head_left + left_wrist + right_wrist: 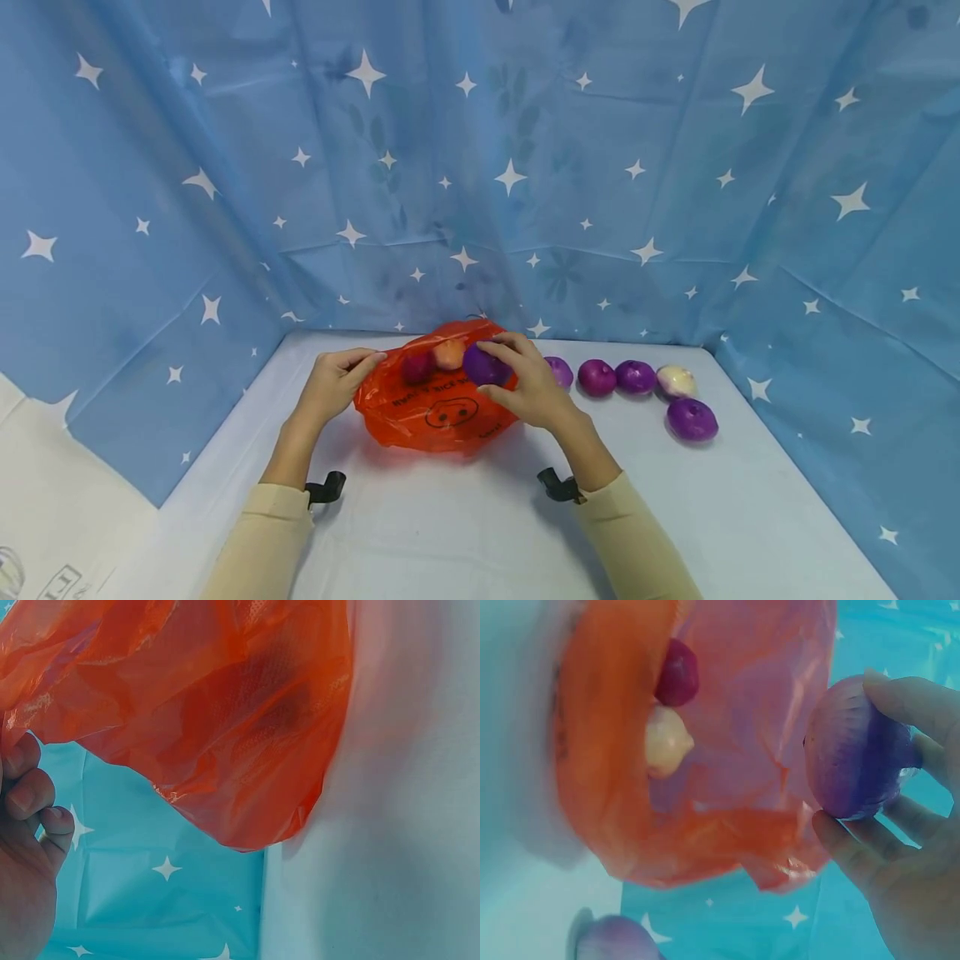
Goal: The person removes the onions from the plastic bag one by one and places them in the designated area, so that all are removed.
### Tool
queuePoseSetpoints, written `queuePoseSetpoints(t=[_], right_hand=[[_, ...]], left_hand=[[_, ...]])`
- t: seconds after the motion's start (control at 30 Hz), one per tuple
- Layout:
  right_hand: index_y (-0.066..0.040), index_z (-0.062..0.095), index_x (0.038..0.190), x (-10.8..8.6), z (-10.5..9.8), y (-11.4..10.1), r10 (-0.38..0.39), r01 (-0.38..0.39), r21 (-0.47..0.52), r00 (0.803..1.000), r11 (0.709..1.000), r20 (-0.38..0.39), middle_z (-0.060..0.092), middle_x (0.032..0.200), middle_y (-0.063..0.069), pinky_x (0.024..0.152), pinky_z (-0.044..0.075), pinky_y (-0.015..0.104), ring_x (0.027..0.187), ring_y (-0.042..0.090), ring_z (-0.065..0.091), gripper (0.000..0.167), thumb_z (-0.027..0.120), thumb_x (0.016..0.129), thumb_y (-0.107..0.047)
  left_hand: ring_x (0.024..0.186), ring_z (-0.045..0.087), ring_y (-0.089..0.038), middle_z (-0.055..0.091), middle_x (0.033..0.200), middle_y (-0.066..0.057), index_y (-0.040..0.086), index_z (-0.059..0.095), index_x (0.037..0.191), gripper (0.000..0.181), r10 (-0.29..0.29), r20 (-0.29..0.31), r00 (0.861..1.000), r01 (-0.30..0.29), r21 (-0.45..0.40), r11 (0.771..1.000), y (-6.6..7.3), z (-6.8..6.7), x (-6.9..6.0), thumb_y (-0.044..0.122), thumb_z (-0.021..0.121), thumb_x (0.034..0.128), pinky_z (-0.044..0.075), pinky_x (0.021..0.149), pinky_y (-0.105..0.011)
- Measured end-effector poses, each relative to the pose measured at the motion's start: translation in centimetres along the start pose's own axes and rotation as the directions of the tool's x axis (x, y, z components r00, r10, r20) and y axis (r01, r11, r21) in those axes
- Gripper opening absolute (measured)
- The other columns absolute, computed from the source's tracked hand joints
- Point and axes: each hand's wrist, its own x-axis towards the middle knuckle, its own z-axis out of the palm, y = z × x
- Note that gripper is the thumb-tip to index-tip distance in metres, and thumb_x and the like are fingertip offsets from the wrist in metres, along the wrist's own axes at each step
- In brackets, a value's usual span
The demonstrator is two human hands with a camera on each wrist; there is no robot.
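Note:
My left hand (330, 387) pinches the left rim of a translucent orange-red plastic bag (405, 417) printed with a pig face. Its mouth hangs open. Between the thumb and fingers of my right hand (538, 392) is a purple onion (480, 367), held at the right side of that mouth. Through the opening, the right wrist view shows a dark red onion (679, 673) and a pale onion (669, 741) lying inside the bag. Only the bag's crumpled left end and my curled left fingers (30, 791) appear in the left wrist view.
Right of the bag, several onions sit on the white table (465, 533): purple ones (597, 378), a whitish one (677, 382) and a nearer purple one (692, 421). My right hand partly hides another purple onion (560, 372). A blue star-patterned curtain (480, 167) surrounds the table's back and sides.

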Motion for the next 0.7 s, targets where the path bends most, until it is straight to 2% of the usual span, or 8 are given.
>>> queuePoseSetpoints(t=[0.27,0.6,0.7], right_hand=[[-0.024,0.06,0.146,-0.5,-2.4,0.8,0.045,-0.046,-0.002,0.998,0.999,-0.044,0.051,0.144,0.006,0.094,0.059,0.051,0.126,0.032,0.058,0.062,0.084,0.089,-0.026],[-0.015,0.061,0.144,-1.4,-5.6,2.3,0.078,-0.071,0.061,0.991,0.996,-0.11,0.051,0.143,0.012,0.1,0.056,0.054,0.127,0.036,0.06,0.061,0.085,0.088,-0.02],[-0.015,0.06,0.144,-1.8,-6.6,2.8,0.102,-0.097,0.05,0.989,0.994,-0.11,0.052,0.143,0.013,0.102,0.055,0.054,0.126,0.036,0.06,0.062,0.085,0.088,-0.02]], left_hand=[[0.063,0.059,-0.014,0.079,0.09,-0.001,0.016,0.082,0.11,0.02,0.0,0.004,1.0,-0.001,0.01,1.0,0.1,0.0,0.0,0.029,0.068,0.1024,0.048,0.056,-0.023],[0.063,0.057,-0.014,0.077,0.088,0.0,0.017,0.082,0.11,0.021,-0.001,0.002,1.0,0.001,0.005,1.0,0.0,0.0,0.0,0.03,0.068,0.1025,0.046,0.056,-0.024],[0.062,0.056,-0.014,0.077,0.085,0.0,0.017,0.082,0.11,0.021,-0.001,0.002,1.0,0.001,0.013,1.0,0.0,0.1,0.0,0.03,0.069,0.1023,0.045,0.054,-0.024]])
